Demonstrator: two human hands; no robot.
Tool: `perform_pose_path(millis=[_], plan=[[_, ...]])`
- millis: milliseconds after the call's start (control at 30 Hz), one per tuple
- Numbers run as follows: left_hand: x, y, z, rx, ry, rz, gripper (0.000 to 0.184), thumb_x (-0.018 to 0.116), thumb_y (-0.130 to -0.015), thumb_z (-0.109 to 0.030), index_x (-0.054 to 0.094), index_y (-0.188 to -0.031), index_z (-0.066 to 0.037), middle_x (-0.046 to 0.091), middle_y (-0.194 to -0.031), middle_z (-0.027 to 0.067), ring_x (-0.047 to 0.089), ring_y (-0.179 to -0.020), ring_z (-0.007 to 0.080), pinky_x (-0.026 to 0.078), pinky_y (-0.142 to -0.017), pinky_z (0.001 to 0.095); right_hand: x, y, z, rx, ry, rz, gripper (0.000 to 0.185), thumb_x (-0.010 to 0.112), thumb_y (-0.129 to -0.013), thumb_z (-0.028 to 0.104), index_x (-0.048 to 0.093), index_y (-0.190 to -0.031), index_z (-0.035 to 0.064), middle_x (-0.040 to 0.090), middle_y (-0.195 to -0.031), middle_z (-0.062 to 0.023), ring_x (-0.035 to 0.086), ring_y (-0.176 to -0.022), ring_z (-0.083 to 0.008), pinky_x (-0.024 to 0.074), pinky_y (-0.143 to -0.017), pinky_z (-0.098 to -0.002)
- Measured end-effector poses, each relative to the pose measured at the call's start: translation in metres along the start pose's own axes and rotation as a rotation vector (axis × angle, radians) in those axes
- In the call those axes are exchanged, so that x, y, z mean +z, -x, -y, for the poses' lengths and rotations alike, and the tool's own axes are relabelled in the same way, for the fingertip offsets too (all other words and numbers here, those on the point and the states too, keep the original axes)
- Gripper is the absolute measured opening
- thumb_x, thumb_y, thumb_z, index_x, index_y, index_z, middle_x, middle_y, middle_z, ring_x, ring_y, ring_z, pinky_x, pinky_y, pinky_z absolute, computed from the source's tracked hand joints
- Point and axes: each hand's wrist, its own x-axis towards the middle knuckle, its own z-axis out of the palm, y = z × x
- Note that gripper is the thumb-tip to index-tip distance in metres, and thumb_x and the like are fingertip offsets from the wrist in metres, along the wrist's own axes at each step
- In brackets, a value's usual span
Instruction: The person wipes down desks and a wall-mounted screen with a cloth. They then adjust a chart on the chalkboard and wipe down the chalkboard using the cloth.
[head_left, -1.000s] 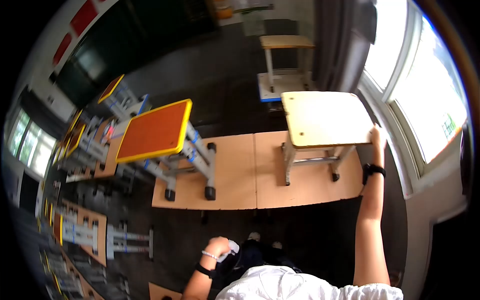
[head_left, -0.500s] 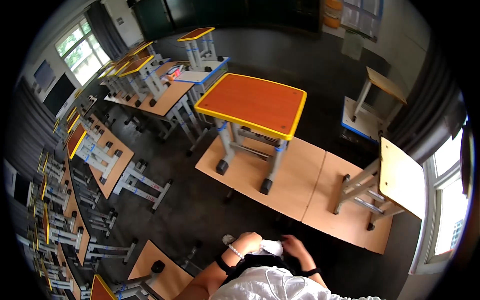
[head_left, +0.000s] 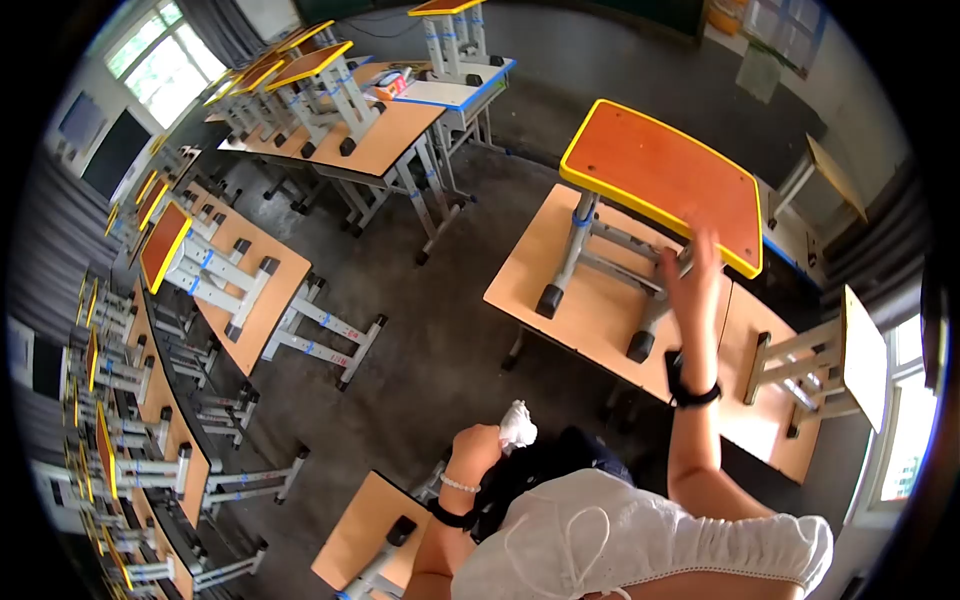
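Note:
My left hand (head_left: 474, 450) is closed around a crumpled white cloth (head_left: 518, 427), possibly a tissue, which sticks out past the fingers in front of my body. My right hand (head_left: 694, 280) is raised with the fingers apart at the near edge of a stool. That stool (head_left: 665, 170) has an orange-red seat with a yellow rim and grey metal legs, and it stands upright on a light wood desk (head_left: 540, 245). The fingertips overlap the yellow rim; whether they touch it I cannot tell.
A pale wooden stool (head_left: 862, 360) stands on the desk's right part, near the window. Rows of desks (head_left: 235, 270) with yellow-rimmed stools on them fill the left side. One desk corner (head_left: 365, 525) is close at my lower left. Dark floor (head_left: 430, 330) lies between.
My hands were together at the white cloth. Now the right has reached up and forward to the stool, while the left keeps the cloth. The view has turned left.

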Motion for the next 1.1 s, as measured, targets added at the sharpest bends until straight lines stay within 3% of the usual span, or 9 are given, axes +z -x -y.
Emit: perform_pose_path(millis=[100, 233, 300, 333, 433, 467, 833, 933, 1100], plan=[[-0.014, 0.007, 0.030, -0.050, 0.051, -0.058, 0.027, 0.057, -0.083, -0.029, 0.063, -0.077, -0.004, 0.063, -0.078, 0.0206, 0.061, -0.075, 0.0381, 0.048, -0.064, 0.0479, 0.009, -0.050, 0.011, -0.024, 0.245, -0.021, 0.066, 0.075, -0.071, 0.015, 0.047, -0.130, 0.0105, 0.043, -0.136, -0.0163, 0.043, -0.122, -0.0361, 0.0393, -0.100, -0.0444], [-0.009, 0.002, 0.065, -0.068, 0.097, -0.122, 0.022, 0.060, -0.080, -0.024, 0.060, -0.074, -0.003, 0.063, -0.073, 0.0195, 0.062, -0.070, 0.0374, 0.049, -0.061, 0.0471, 0.083, -0.069, 0.025, -0.115, 0.153, 0.149, 0.075, 0.076, -0.071, 0.031, 0.040, -0.136, 0.0205, 0.033, -0.143, -0.0161, 0.034, -0.130, -0.0367, 0.0340, -0.105, -0.0461], [-0.011, -0.004, 0.076, -0.052, 0.166, -0.099, 0.025, 0.059, -0.080, -0.026, 0.060, -0.075, -0.002, 0.062, -0.074, 0.0214, 0.061, -0.071, 0.0389, 0.048, -0.061, 0.0479, 0.112, -0.076, 0.048, -0.213, 0.420, 0.278, 0.076, 0.075, -0.071, 0.034, 0.039, -0.138, 0.0226, 0.031, -0.144, -0.0156, 0.033, -0.132, -0.0350, 0.0340, -0.105, -0.0462], [-0.013, -0.009, 0.080, -0.048, 0.186, -0.082, 0.026, 0.059, -0.081, -0.027, 0.060, -0.075, -0.002, 0.061, -0.074, 0.0216, 0.061, -0.072, 0.0393, 0.048, -0.062, 0.0478, 0.131, -0.081, 0.049, -0.234, 0.409, 0.149, 0.053, 0.071, -0.075, 0.031, 0.054, -0.123, 0.0190, 0.043, -0.137, -0.0129, 0.043, -0.126, -0.0307, 0.0389, -0.102, -0.0430], [-0.023, -0.027, 0.096, -0.035, 0.275, -0.040, 0.026, 0.058, -0.081, -0.028, 0.061, -0.078, -0.002, 0.062, -0.077, 0.0218, 0.060, -0.074, 0.0402, 0.048, -0.063, 0.0475, 0.157, -0.095, 0.037, -0.017, 0.422, 0.094, 0.023, 0.066, -0.079, 0.026, 0.064, -0.098, 0.0143, 0.057, -0.124, -0.0072, 0.053, -0.117, -0.0254, 0.0442, -0.097, -0.0389], [-0.032, -0.037, 0.107, -0.020, 0.293, -0.032, 0.026, 0.058, -0.082, -0.028, 0.062, -0.079, -0.003, 0.062, -0.078, 0.0217, 0.060, -0.074, 0.0404, 0.048, -0.063, 0.0475, 0.162, -0.097, 0.040, -0.060, 0.466, -0.072, 0.010, 0.063, -0.081, 0.022, 0.064, -0.081, 0.0120, 0.064, -0.114, -0.0021, 0.059, -0.109, -0.0206, 0.0479, -0.092, -0.0355], [-0.146, -0.123, 0.246, -0.085, 0.095, -0.085, 0.029, 0.058, -0.084, -0.031, 0.063, -0.083, -0.003, 0.062, -0.080, 0.0231, 0.059, -0.079, 0.0430, 0.046, -0.067, 0.0502, 0.175, -0.124, 0.000, 0.100, 0.663, -0.024, 0.009, 0.062, -0.083, 0.019, 0.061, -0.085, 0.0102, 0.058, -0.125, -0.0030, 0.055, -0.115, -0.0211, 0.0476, -0.093, -0.0351], [-0.178, -0.147, 0.266, -0.169, 0.111, -0.061, 0.030, 0.058, -0.084, -0.032, 0.063, -0.084, -0.002, 0.061, -0.079, 0.0240, 0.059, -0.079, 0.0436, 0.046, -0.067, 0.0495, 0.167, -0.120, 0.014, 0.063, 0.660, 0.063, 0.008, 0.063, -0.080, 0.011, 0.060, -0.088, 0.0096, 0.054, -0.130, -0.0034, 0.053, -0.119, -0.0217, 0.0475, -0.095, -0.0361], [-0.182, -0.208, 0.319, -0.041, 0.086, 0.054, 0.036, 0.058, -0.084, -0.036, 0.060, -0.085, 0.001, 0.060, -0.080, 0.0267, 0.057, -0.080, 0.0454, 0.045, -0.066, 0.0517, 0.150, -0.119, 0.031, 0.136, 0.612, 0.194, 0.020, 0.061, -0.073, -0.003, 0.059, -0.090, 0.0058, 0.053, -0.131, -0.0042, 0.050, -0.121, -0.0253, 0.0461, -0.096, -0.0373]])
